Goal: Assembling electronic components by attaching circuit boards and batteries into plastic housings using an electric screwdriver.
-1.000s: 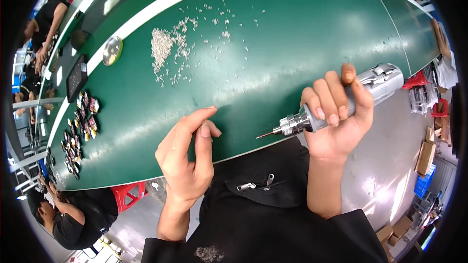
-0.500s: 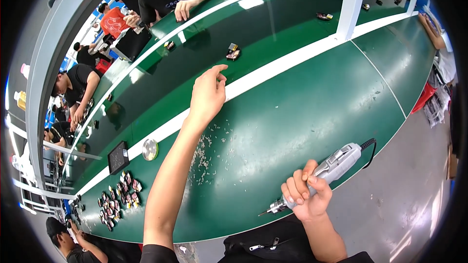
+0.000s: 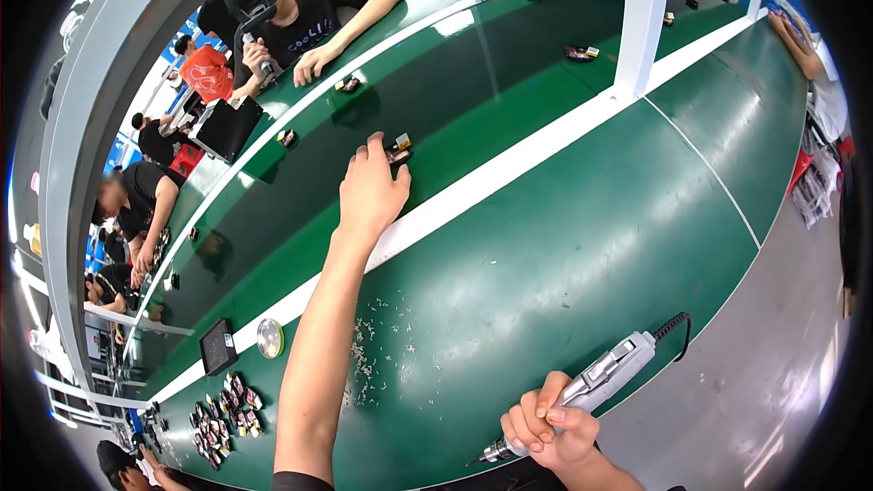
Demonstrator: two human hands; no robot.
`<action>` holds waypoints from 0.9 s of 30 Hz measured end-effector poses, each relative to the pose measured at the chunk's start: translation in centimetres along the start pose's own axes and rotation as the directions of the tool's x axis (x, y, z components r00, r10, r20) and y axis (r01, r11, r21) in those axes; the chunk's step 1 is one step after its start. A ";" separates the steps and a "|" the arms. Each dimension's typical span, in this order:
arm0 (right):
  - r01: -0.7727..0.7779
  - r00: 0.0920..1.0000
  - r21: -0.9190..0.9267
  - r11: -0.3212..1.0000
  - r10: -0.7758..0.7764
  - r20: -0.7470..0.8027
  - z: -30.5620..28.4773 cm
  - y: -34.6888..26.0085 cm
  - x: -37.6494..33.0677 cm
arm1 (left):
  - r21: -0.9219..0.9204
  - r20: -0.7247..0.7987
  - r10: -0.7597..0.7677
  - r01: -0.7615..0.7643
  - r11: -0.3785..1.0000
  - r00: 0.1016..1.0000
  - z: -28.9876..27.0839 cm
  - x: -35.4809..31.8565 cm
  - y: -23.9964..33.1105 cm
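My left hand is stretched out over the dark green belt, its fingers apart. Right by its fingertips lies a small black assembly with a yellow-and-white piece, partly hidden behind them; whether they touch it I cannot tell. At the lower right my right hand is wrapped round a grey electric screwdriver. Its bit points left and slightly down near the table's front edge, and a black cord leaves its rear end.
Small white pieces lie scattered on the green table. Several similar assemblies are heaped at the lower left, near a black tray and a round dish. A white post stands beyond. A co-worker sits across the belt.
My left hand has reached the assembly on the belt, and its fingers have spread. The assembly has shifted leftward in view. My right hand still grips the screwdriver, now lower in the picture.
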State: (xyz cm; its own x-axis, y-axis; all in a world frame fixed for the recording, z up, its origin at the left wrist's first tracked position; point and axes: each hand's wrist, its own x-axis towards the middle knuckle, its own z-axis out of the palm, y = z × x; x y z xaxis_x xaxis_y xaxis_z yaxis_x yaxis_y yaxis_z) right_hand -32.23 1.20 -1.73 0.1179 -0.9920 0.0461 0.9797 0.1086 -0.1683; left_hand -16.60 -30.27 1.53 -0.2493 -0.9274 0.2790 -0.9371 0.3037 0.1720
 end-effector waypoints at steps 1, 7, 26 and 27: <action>-0.006 1.000 0.001 1.000 0.006 -0.001 -0.1 0.0 0.1 | 0.021 -0.026 0.024 -0.023 1.000 0.999 0.3 0.2 -0.4; -0.024 1.000 -0.047 0.999 0.024 -0.014 0.2 -0.1 -0.1 | -0.052 0.032 0.208 -0.206 0.977 0.978 0.4 1.7 -2.3; 0.057 0.996 -0.178 0.982 -0.043 0.084 0.2 0.3 -1.6 | -0.220 0.095 0.548 -0.520 0.825 0.831 -12.5 -26.7 0.9; 0.028 0.997 -0.173 0.985 -0.016 0.072 0.1 0.7 -2.1 | -0.229 0.077 0.542 -0.514 0.827 0.837 -12.3 -28.6 0.7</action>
State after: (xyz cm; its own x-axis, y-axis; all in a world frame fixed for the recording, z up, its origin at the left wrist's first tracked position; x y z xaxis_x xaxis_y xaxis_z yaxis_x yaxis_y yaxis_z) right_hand -31.78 3.37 -1.85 0.1141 -0.9862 0.1198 0.9400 0.0681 -0.3344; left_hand -7.10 -0.80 5.33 -0.7353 -0.6284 0.2538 -0.5906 0.7779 0.2148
